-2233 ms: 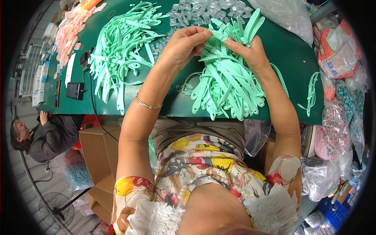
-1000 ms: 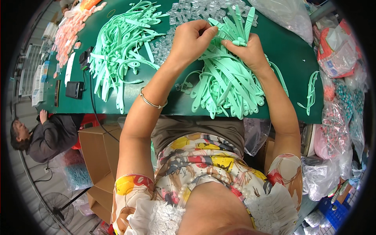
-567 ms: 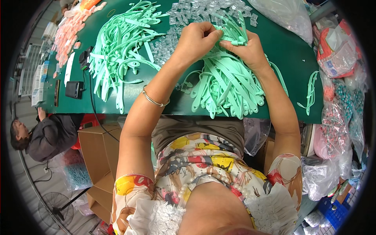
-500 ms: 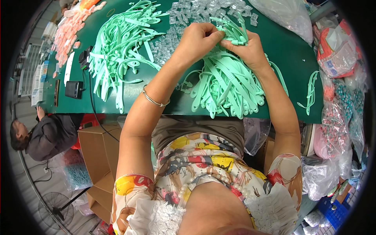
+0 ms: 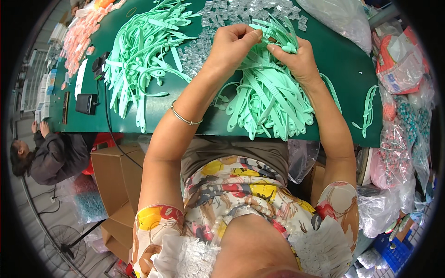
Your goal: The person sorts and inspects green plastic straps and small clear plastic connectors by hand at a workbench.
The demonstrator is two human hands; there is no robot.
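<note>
Over the far side of the pile of mint-green ribbed straps (image 5: 271, 99), both of my hands work close together. A bundle of mint-green straps (image 5: 283, 34) is gripped in my right hand (image 5: 299, 58), its thumb laid across them. My left hand (image 5: 234, 44) pinches at the near edge of that bundle, thumb against curled fingers; what lies in the pinch looks like part of a green strap, mostly hidden. Small clear plastic pieces (image 5: 197, 58) lie scattered beside and beyond my left hand. Another heap of mint-green straps (image 5: 143, 55) spreads to the left.
Pink pieces (image 5: 79, 37) cover the far left of the green table (image 5: 185, 116), near a black box (image 5: 86, 104) with a cable. One loose strap (image 5: 367, 111) lies at right. Clear bags (image 5: 403, 60) crowd the right side. A person (image 5: 55, 155) sits at left by a cardboard box (image 5: 113, 180).
My left hand and my right thumb have drawn slightly apart at the bundle. The co-worker at left has shifted, and both of that person's hands now show at the table edge.
</note>
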